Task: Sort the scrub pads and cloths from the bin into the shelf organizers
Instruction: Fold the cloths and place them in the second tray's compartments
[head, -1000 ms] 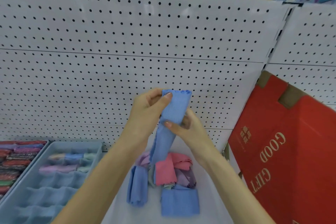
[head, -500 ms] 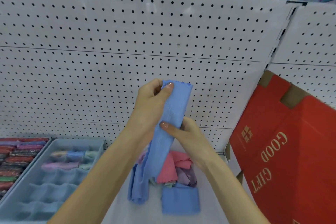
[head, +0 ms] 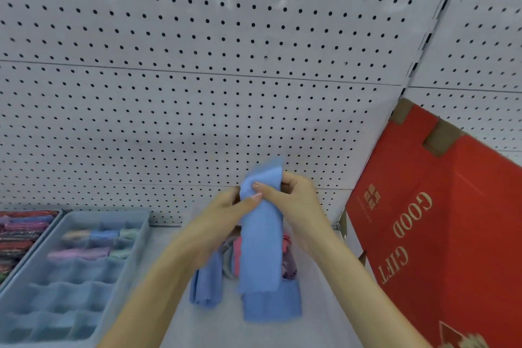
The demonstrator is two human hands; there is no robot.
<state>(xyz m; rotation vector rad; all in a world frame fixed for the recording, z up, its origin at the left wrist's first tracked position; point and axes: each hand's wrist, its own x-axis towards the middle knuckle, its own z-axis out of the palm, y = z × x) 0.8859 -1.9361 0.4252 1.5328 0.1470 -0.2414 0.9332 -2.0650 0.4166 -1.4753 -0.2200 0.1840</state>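
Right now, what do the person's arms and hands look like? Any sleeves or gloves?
Both forearms are bare, no sleeves in view. The left hand and right hand wear no gloves, rings or watch that I can see. The nails look pale and shiny.

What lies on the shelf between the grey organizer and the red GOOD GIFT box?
Head view: a loose pile of blue and pink cloths, partly behind the blue cloth held by the left hand and right hand.

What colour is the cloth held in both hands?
Light blue cloth, plain; the head view shows it.
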